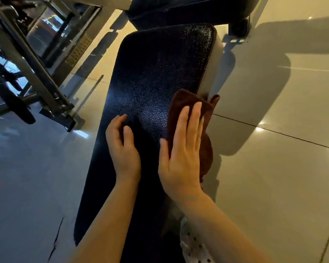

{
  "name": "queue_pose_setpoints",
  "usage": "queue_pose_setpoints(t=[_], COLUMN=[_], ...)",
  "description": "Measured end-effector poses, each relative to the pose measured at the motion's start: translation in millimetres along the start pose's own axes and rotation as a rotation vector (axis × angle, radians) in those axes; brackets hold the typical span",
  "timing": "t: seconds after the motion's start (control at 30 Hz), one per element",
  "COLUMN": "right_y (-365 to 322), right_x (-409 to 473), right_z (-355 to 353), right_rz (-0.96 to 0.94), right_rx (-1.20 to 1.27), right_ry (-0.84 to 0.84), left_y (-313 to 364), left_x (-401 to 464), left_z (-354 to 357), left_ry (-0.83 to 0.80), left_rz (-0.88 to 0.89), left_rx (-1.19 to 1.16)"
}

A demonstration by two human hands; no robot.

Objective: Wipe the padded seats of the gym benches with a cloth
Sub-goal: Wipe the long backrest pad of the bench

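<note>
Currently, step in hand: the person is wiping the right edge of the long black padded seat (150, 88), about midway along its length; this reads as mid-wipe, with the far half of the pad not yet reached by the cloth.
Cloth: a brown cloth (186, 103) is lying on the right side of the seat, its far corner hanging over the right edge and more of it bunching out on the right under the palm.
Right hand: the right hand (180, 149) is pressing flat on the cloth, fingers straight and close together, thumb spread to the left and touching the pad; nothing is being pinched or curled round.
Left hand: the left hand (123, 147) is resting on the seat just left of the right hand, fingers loosely bent with tips touching the vinyl, holding nothing; it appears to be bracing.
Next move, as judged: sliding the flat hand and cloth toward the far end, keeping pressure even so the overhanging corner is not slipping off the edge.
Surroundings: a second dark pad (179, 10) is sitting beyond the far end; a grey metal machine frame (32, 59) is standing on the glossy tiled floor (273, 168) at far left.
</note>
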State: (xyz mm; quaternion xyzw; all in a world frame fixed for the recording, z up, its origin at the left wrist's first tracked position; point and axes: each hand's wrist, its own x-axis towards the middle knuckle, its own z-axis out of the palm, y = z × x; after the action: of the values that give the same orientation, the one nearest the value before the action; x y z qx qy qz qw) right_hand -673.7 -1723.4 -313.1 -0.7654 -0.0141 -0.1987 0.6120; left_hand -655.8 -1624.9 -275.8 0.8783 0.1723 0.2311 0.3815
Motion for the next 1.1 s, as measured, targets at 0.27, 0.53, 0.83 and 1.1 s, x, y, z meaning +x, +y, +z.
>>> queue_pose_setpoints(t=[0.27, 0.53, 0.83, 1.1], right_y=[0.1, -19.9, -45.0, -52.2], right_x=[-101.3, -68.4, 71.7, -36.2], right_z=[0.9, -3.5, -0.3, 50.8], right_rz=[-0.453, -0.608, -0.531, -0.709], right_rx=[-0.561, -0.747, -1.298, -1.137], right_ry=[-0.422, -0.904, -0.820, -1.044], left_y=[-57.4, -77.3, -84.4, -100.7], left_x=[-85.4, -143.9, -185.1, -211.1], left_z=[-76.3, -86.9, -102.4, -130.6], left_ry=[0.197, 0.245, 0.355, 0.530], left_rz=[-0.187, -0.282, -0.327, -0.442], left_rx=[0.170, 0.194, 0.105, 0.033])
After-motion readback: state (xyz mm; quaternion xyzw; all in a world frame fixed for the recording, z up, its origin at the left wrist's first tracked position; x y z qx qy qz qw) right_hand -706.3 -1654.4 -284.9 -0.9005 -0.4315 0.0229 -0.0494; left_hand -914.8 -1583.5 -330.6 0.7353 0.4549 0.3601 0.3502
